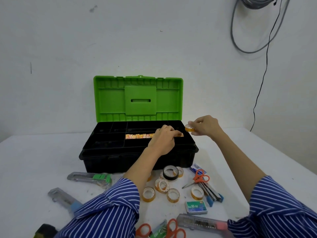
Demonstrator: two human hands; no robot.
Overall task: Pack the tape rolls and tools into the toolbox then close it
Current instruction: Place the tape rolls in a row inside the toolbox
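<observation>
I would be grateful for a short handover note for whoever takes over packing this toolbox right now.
Left hand: in the toolbox tray, fingers on the row of tape rolls there.
Right hand: pinches one tape roll above the box's right edge.
Done: one row packed; green lid open.
Left: loose tape rolls, black tape, scissors, utility knives, staple box, then close the lid.
</observation>
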